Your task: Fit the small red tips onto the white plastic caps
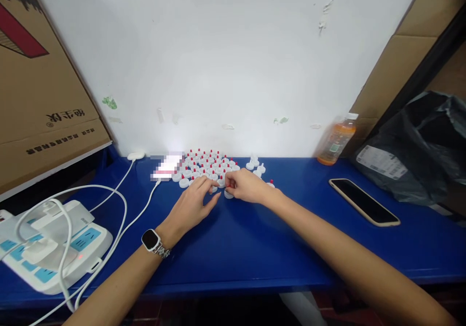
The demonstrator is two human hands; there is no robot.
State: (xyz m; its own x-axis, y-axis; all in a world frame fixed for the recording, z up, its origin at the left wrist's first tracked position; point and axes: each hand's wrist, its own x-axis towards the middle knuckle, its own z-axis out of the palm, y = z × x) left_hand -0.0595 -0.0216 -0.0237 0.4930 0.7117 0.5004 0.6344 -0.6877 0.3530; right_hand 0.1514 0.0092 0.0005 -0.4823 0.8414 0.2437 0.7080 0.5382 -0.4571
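Observation:
Close to the wall, several white round nozzle caps with red tips (207,162) stand upright in a cluster on the blue table. My right hand (244,184) pinches the red tip of one white nozzle cap (228,195) at the cluster's front edge; its base shows below my fingers. Beside it, my left hand (198,200) has thumb and forefinger apart, with nothing seen between them. Its fingers are nearest the front caps. To the right are several white caps without red tips (257,169). Another red-tipped cap (271,183) sits partly hidden behind my right wrist.
A lit phone (168,165) on a charging cable lies left of the caps. White cables loop over a power strip (87,238) at the left. On the right are a dark phone (364,202), an orange drink bottle (337,140) and a black plastic bag (407,146). Cardboard boxes flank the table.

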